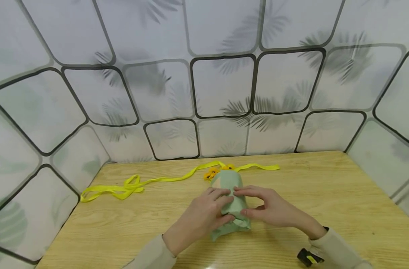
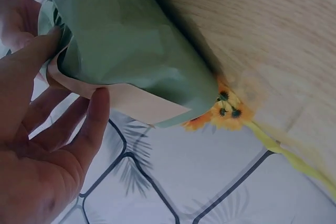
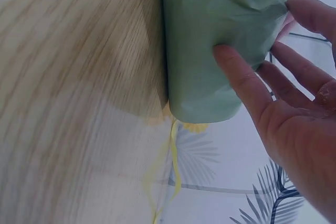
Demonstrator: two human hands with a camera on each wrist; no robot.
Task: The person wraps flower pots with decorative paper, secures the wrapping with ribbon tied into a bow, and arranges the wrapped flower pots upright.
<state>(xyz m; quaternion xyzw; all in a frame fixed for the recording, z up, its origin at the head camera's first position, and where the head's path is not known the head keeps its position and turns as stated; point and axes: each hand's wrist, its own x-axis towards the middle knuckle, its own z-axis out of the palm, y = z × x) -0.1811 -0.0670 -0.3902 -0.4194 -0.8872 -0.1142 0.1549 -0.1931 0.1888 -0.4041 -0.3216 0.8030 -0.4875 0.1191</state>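
A parcel wrapped in pale green paper (image 1: 236, 201) lies on the wooden table, long side pointing away from me. A beige strip (image 2: 142, 103) shows along one edge of the paper. My left hand (image 1: 207, 209) lies over the parcel's left side; its thumb is at the crumpled near end and a fingertip touches the beige strip. From the right, my right hand (image 1: 268, 207) holds the parcel, one finger (image 3: 239, 72) laid on the green side and others at the upper folds. Orange-yellow flowers (image 1: 211, 173) with dark centres sit by the far end.
A long yellow ribbon (image 1: 170, 179) runs behind the parcel, looped at its left end. A small black object with a yellow mark (image 1: 310, 257) is near my right sleeve. Patterned pale fabric (image 1: 221, 86) stands behind the table (image 1: 325, 194) and at both sides.
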